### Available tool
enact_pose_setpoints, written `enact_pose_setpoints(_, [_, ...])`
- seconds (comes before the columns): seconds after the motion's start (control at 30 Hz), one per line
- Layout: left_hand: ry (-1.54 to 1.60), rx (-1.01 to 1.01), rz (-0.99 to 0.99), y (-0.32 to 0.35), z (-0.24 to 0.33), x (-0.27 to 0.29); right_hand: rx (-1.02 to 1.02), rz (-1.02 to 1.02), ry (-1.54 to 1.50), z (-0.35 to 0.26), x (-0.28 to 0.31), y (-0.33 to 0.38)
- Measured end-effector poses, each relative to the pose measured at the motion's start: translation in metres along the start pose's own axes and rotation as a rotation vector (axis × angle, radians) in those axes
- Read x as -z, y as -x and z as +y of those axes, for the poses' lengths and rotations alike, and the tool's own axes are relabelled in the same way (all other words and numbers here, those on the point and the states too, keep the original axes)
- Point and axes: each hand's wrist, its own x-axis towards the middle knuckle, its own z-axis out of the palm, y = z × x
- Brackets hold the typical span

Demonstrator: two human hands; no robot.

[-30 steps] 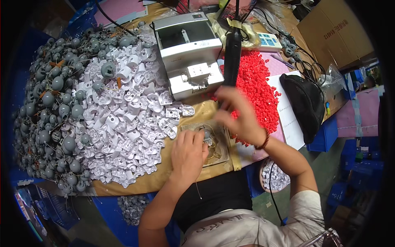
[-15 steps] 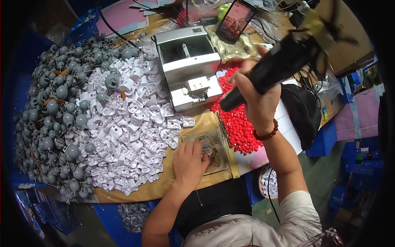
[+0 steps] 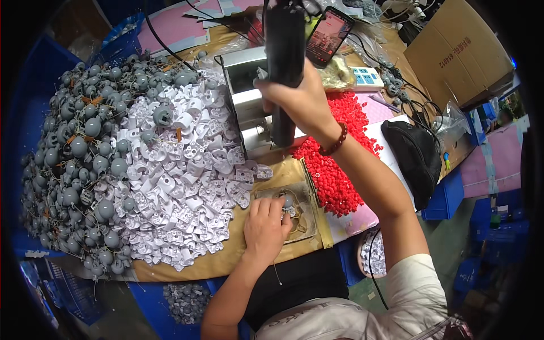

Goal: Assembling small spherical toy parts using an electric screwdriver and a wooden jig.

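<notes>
My right hand [image 3: 303,99] grips a black electric screwdriver [image 3: 284,62], held upright above the metal machine box [image 3: 249,107]. Its tip hangs over the table's middle. My left hand [image 3: 266,224] presses down on a small grey-and-white assembled part [image 3: 288,207] that lies on a worn work pad [image 3: 303,212] at the table's near edge. A beaded bracelet circles my right wrist. A pile of white plastic pieces [image 3: 187,181] lies just left of the pad, and a heap of small red caps [image 3: 334,164] lies to its right.
A big heap of grey round parts with wires [image 3: 73,153] fills the table's left side. A phone [image 3: 328,35] stands propped behind the machine. A black bag [image 3: 416,156], a cardboard box [image 3: 459,54], tangled cables and blue crates sit to the right.
My right hand left the pad, took the black screwdriver from the right and swung it up and left over the machine. My left hand stayed on the part.
</notes>
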Motion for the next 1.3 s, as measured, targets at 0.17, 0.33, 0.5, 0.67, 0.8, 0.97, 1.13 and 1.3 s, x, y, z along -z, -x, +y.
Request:
enact_pose_setpoints(0.17, [-0.029,0.008,0.003,0.0,-0.001,-0.001,-0.121,-0.11,-0.028,-0.022,0.002,0.068])
enact_pose_setpoints(0.33, [0.007,0.017,0.057,0.0,0.001,-0.004,0.038,-0.295,0.057,-0.021,0.01,0.114])
enact_pose_setpoints(0.5, [0.028,-0.003,0.085,0.0,-0.001,-0.006,0.179,-0.328,0.131,-0.006,0.014,0.126])
enact_pose_setpoints(0.67, [0.077,-0.026,0.027,0.002,-0.006,-0.005,0.156,-0.345,0.125,0.001,0.015,0.141])
enact_pose_setpoints(0.8, [0.113,-0.065,0.074,0.001,-0.003,0.001,0.287,-0.487,0.189,-0.001,0.017,0.144])
enact_pose_setpoints(0.97, [0.049,-0.033,0.024,0.001,-0.003,0.0,0.19,-0.449,0.117,-0.002,0.018,0.15])
enact_pose_setpoints(1.13, [0.037,-0.007,0.0,0.001,-0.003,-0.001,0.133,-0.465,-0.08,0.008,0.022,0.158])
enact_pose_setpoints(1.3, [0.122,-0.002,0.025,-0.003,0.002,0.005,-0.079,-0.418,-0.276,0.057,0.041,0.188])
